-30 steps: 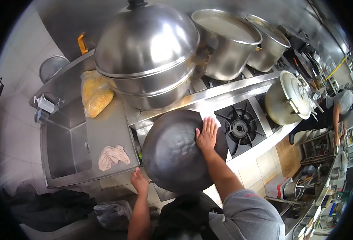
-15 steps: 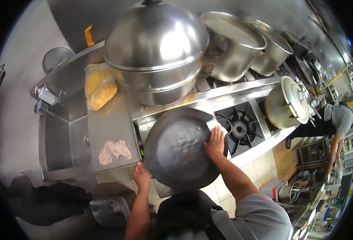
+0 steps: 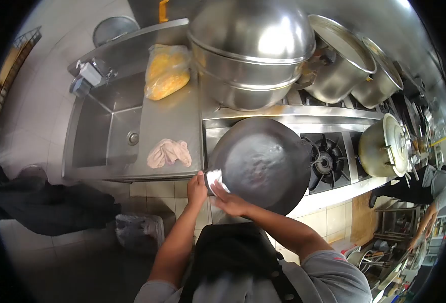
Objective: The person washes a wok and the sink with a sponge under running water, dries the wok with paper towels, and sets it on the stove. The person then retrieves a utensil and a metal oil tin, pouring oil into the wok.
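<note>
A large dark wok (image 3: 263,161) rests on the stove in front of me. My left hand (image 3: 197,189) is closed at the wok's left edge, on its handle, which the fingers mostly hide. With fingers spread flat, my right hand (image 3: 229,201) presses a white cloth (image 3: 215,180) against the wok's lower left rim, close beside my left hand. A crumpled pinkish rag (image 3: 169,153) lies on the steel counter (image 3: 170,118) to the left.
Left of the counter is a sink (image 3: 99,131); a bag of yellow food (image 3: 167,73) lies behind the rag. A domed steamer (image 3: 253,55), tall pots (image 3: 339,63) and a lidded pot (image 3: 382,146) surround the stove. A co-worker (image 3: 435,187) stands at far right.
My right hand has wiped the cloth from the wok's right side across to its left rim. My left hand stays at the handle. The view has shifted left.
</note>
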`<action>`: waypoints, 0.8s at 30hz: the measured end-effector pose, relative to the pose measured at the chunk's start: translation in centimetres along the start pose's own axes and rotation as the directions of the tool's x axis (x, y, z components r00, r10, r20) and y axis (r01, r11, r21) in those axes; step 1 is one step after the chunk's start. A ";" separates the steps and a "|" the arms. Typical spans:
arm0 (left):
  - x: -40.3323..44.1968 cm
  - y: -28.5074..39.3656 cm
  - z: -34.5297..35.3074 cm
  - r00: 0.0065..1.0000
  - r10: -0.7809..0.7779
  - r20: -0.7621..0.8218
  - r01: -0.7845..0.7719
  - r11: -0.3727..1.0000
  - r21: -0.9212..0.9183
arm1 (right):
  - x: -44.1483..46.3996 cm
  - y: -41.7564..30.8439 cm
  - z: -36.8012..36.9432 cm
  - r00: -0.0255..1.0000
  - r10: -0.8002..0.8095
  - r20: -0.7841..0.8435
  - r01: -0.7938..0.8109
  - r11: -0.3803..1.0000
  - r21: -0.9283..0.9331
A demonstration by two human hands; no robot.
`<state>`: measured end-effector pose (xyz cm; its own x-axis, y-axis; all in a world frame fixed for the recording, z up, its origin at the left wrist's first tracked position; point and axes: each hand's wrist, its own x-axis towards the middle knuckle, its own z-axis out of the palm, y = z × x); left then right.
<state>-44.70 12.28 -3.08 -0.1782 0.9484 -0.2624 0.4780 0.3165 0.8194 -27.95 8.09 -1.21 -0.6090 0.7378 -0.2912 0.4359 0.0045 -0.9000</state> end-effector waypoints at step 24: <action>-6.0 5.8 -1.2 0.975 0.213 -0.063 -0.220 0.892 -0.394 | -2.6 -5.7 -3.0 0.653 0.453 -0.607 -0.003 0.802 0.597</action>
<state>-41.91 8.42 3.80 -0.1264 0.9907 -0.0493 0.1273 0.0655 0.9897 -26.85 8.14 5.69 0.2020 0.8934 -0.4014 -0.0442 -0.4011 -0.9150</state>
